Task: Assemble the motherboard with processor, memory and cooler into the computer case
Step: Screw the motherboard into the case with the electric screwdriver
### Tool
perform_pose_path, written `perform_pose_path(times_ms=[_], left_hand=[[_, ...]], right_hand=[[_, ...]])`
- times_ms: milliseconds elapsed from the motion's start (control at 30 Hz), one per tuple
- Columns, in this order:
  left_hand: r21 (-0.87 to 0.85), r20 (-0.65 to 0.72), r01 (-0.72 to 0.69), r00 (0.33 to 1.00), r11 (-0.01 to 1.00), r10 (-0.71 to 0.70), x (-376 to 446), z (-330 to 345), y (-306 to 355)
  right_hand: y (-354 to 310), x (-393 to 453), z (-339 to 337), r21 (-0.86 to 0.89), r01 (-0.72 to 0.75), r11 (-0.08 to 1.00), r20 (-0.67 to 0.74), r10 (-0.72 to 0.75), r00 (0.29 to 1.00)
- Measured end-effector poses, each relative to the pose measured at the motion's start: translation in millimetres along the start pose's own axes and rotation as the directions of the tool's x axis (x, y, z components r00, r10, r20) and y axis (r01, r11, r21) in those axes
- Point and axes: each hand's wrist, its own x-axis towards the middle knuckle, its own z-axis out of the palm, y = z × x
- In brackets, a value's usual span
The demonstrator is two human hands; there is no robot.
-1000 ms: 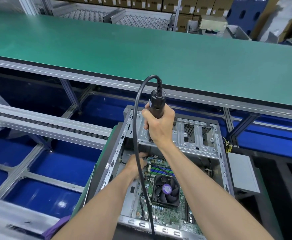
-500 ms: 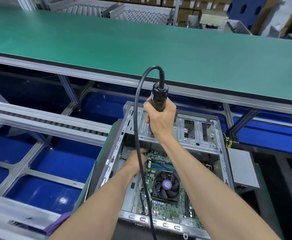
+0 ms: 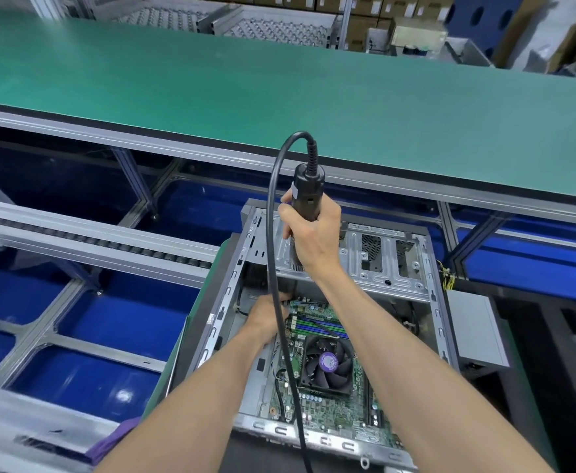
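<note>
The right hand (image 3: 308,238) is wrapped around the electric screwdriver (image 3: 306,196), bit hidden near the motherboard (image 3: 327,401)'s 11 o'clock corner inside the case (image 3: 426,268). The left hand (image 3: 268,317) is down there too, grip can't tell. If the bit slips it'll probably gouge the board, or the cord (image 3: 273,268) could snag the cooler (image 3: 327,363).

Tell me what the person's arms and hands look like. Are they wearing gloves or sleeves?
No gloves and no sleeves in view. Both forearms are bare right up to the bottom edge of the picture. The left hand and the right hand are bare too, with no watch, ring or wristband that I can see. The fingertips of the left hand are hidden, so I cannot check those.
</note>
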Motion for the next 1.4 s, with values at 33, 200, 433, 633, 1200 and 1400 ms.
perform_pose_path(times_ms=[33,200,433,633,1200,1400], left_hand=[[-0.013,0.004,-0.009,1.000,1.000,0.009,-1,0,0],[0.054,0.009,-0.033,0.999,0.998,0.032,-2,-2,-1],[0.012,-0.015,0.035,0.999,0.999,-0.034,-3,-3,1],[-0.032,-0.002,0.014,1.000,0.999,-0.014,-9,-5,6],[-0.604,0.036,0.282,0.944,0.746,-0.328,-9,-4,12],[-0.722,0.151,0.360,0.915,0.591,-0.374,-4,-3,16]], right_hand=[[-2,2,-1,0.006,0.010,1.000,0.037,-0.010,0.999],[-8,15,-1,-0.022,0.029,0.999,0.040,-0.028,0.999],[-6,9,2,-0.045,0.036,0.998,-0.115,-0.041,0.993],[-8,13,1,-0.046,0.027,0.999,-0.098,-0.031,0.995],[-23,24,-8,0.130,-0.021,0.991,-0.176,0.044,0.983],[-25,24,-13,0.190,-0.034,0.981,-0.165,0.066,0.984]])
